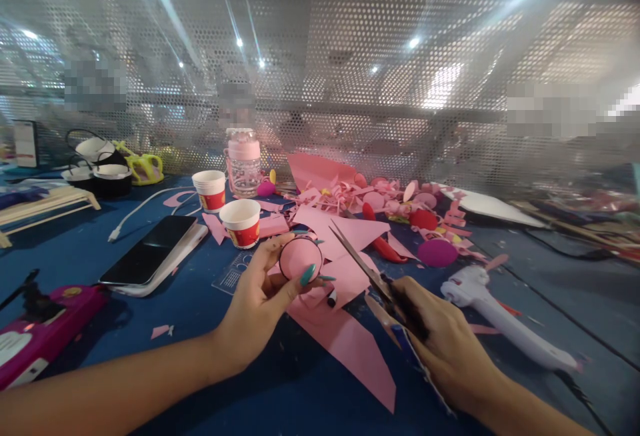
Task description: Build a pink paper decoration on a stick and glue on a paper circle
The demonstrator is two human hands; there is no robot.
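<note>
My left hand (270, 289) is closed on a round pink paper piece (301, 259) with a dark line around its edge, pinched between the thumb and fingers. My right hand (445, 336) grips dark-handled scissors (361, 257), their narrow blades pointing up and left, apart from the pink piece. A blue strip-like thing (407, 349) shows under the right hand; what it is I cannot tell. Beneath and behind both hands lie cut pink paper sheets (350, 349). Beyond my left hand stands a red and white paper cup (241, 224).
Right of my right hand lies a white glue gun (505, 316) with its cord. A phone (150, 249) and a magenta power strip (50, 329) are at left. Pink scraps (345, 193), stacked cups (209, 191) and a clear bottle (244, 163) stand before a perforated metal screen (350, 76).
</note>
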